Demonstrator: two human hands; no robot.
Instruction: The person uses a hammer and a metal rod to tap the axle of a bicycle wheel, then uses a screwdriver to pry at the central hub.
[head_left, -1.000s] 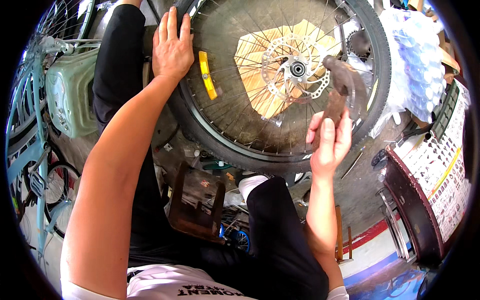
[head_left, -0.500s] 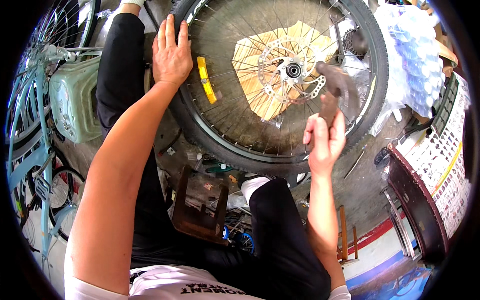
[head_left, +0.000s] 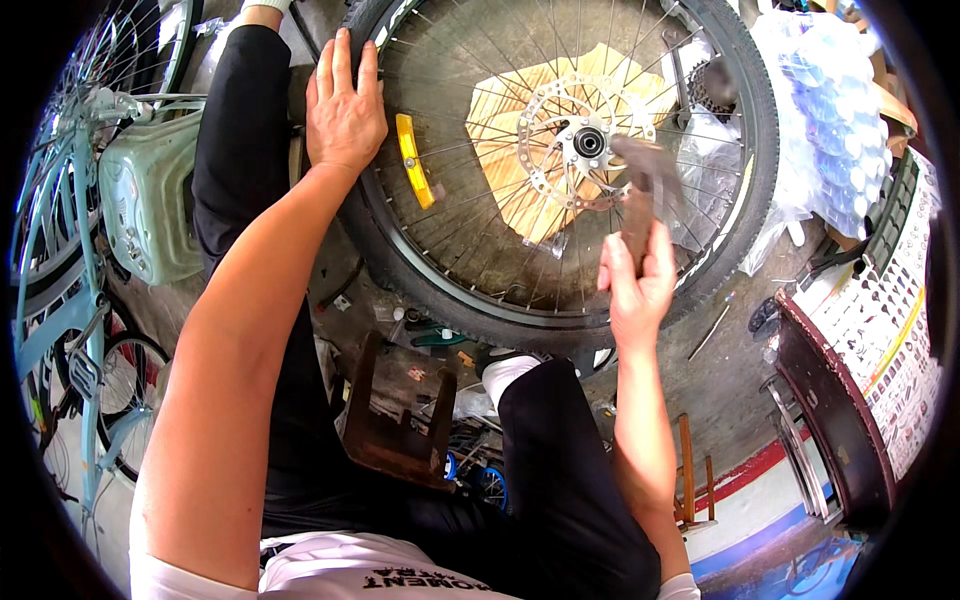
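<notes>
A bicycle wheel with a black tyre (head_left: 470, 312) lies flat before me, its silver disc brake rotor (head_left: 526, 145) facing up around the hub (head_left: 590, 143). My left hand (head_left: 346, 122) rests on the tyre's left side, fingers stretched out. A yellow reflector (head_left: 413, 160) sits among the spokes nearby. In my right hand (head_left: 640, 290) is a hammer (head_left: 652, 172), gripped by its brown handle. Motion blurs its head, which appears over the right part of the rotor, close to the hub. I cannot tell whether it touches. Ridged cardboard (head_left: 492, 122) shows beneath the spokes.
A wrench (head_left: 680, 80) and a sprocket cassette (head_left: 712, 88) show through the wheel's right side. Beyond it stands a plastic-wrapped pack of bottles (head_left: 825, 120). A brown wooden stool (head_left: 390, 450) is between my legs. Bicycles and a pale green container (head_left: 150, 200) stand at left.
The hammer has moved down and to the left, nearer the hub, and my right hand has moved slightly toward me. My left hand keeps its place on the tyre.
</notes>
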